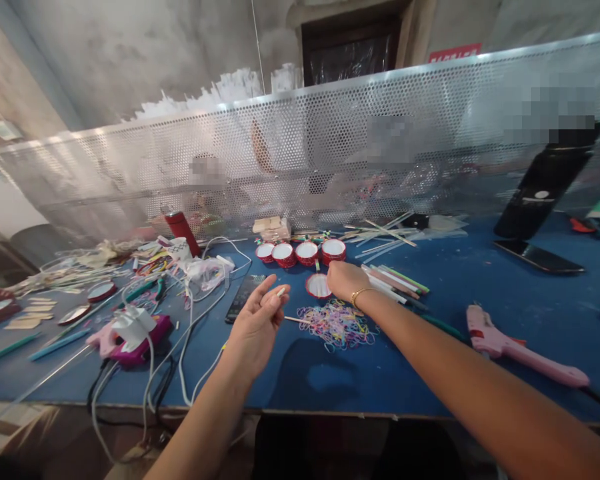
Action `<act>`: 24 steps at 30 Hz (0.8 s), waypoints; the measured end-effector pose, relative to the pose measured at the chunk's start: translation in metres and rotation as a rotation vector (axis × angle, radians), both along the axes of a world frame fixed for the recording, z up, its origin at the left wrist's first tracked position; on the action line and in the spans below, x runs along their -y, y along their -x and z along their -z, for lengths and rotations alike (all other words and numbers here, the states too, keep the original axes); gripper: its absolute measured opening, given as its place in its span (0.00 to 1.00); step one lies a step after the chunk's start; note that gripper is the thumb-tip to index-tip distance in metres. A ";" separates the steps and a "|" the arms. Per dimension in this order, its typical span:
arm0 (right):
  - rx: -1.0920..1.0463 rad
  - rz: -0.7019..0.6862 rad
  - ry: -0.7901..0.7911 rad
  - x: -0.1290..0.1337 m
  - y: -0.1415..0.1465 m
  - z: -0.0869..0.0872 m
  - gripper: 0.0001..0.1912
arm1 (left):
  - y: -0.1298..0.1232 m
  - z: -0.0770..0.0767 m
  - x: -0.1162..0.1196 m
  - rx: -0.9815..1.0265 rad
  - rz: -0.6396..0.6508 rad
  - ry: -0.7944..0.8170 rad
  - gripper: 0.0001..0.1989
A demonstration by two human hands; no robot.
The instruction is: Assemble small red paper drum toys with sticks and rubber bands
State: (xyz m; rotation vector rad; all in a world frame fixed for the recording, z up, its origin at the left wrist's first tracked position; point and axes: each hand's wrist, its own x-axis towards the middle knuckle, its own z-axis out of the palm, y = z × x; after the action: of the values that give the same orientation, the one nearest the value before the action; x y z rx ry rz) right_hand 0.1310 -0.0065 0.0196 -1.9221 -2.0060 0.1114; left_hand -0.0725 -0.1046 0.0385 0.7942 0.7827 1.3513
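My left hand (260, 320) is raised over the blue table, pinching a small pale piece (281, 292) between thumb and index finger. My right hand (343, 280) reaches to the right edge of a small red-rimmed drum (319, 285); its fingertips are hidden, so what they hold cannot be made out. A short pale strip (317, 266) stands at the drum's far edge. Behind it several red drums with white tops (307, 251) sit in a row. A heap of coloured rubber bands (336, 325) lies in front, with a thin stick (297, 320) at its left.
A pink glue gun (525, 350) lies at the right, near a black stand (540, 193). Coloured sticks (397, 281) lie beyond my right forearm. Left are a phone (240, 303), white cables, a purple power strip (143, 340) and a red bottle (181, 230). Perforated metal screen (280, 153) behind.
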 end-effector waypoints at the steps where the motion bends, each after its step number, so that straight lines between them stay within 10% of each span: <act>1: -0.025 0.004 -0.028 0.005 -0.004 -0.006 0.12 | 0.000 0.001 0.000 0.019 0.021 0.030 0.25; 6: -0.324 -0.198 -0.376 0.076 -0.026 -0.024 0.09 | -0.004 0.004 0.000 0.107 0.139 0.097 0.23; 12: -0.449 -0.290 -0.365 0.163 -0.023 -0.002 0.09 | -0.021 0.008 0.000 0.093 0.209 0.051 0.24; 24: -0.453 -0.275 -0.459 0.180 -0.025 0.012 0.07 | -0.038 -0.008 0.004 -0.036 0.338 -0.091 0.28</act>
State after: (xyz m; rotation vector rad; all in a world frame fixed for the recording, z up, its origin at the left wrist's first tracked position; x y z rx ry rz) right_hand 0.1564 -0.1868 0.0076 -1.2089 -1.7794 0.1284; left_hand -0.0341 -0.1081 0.0462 0.9768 0.5860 1.0768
